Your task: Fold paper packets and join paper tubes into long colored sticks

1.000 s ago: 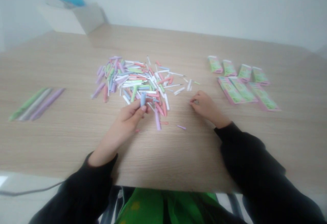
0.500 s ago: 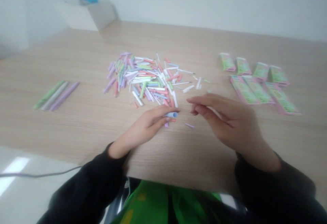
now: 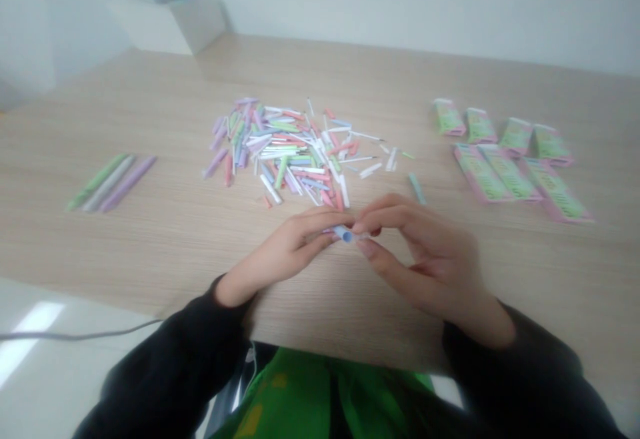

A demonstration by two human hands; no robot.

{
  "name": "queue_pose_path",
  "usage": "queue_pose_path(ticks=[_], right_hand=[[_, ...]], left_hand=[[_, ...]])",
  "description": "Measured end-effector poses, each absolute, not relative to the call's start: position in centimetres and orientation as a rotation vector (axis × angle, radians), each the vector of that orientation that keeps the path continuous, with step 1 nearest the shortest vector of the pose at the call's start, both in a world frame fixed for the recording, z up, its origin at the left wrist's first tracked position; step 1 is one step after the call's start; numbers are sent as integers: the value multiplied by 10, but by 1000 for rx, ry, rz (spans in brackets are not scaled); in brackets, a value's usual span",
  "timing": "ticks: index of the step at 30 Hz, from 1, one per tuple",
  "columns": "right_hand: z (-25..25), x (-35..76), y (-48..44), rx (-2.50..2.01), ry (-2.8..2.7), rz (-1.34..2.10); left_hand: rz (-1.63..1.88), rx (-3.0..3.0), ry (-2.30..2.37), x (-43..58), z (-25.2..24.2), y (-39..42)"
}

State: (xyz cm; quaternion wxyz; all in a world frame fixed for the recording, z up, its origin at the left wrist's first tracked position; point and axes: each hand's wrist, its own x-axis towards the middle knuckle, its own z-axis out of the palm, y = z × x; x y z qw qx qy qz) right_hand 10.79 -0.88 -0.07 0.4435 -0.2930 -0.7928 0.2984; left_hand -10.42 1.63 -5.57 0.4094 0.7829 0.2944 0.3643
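A wood-grained table (image 3: 150, 252) carries heaped pastel tubes (image 3: 295, 152), three longer sticks (image 3: 109, 184), seven packets (image 3: 483, 173) and a white box (image 3: 200, 22).

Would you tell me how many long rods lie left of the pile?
3: a green rod, a white rod and a purple rod, side by side on the table; none appears hidden.

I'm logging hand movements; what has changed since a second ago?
The left hand has moved rightward, tipping the blue tube over from upright; the right hand has moved leftward and now pinches what looks like a small clear piece by the tube's open end. Unchanged: the left hand's hold, the heap of parts, the pink-and-green boxes.
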Motion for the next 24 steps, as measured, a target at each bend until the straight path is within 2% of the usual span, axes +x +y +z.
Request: queue_pose_path(ticks=[7,13,24], right_hand=[[-13,126,8,-928,-1845,560],[-38,141,34,-1038,-1666,739],[-33,134,24,-1086,-1675,798]], left_hand=[[1058,1817,919,-113,-55,19],[1200,1293,761,-118,-53,24],[1046,838,568,-113,-47,24]])
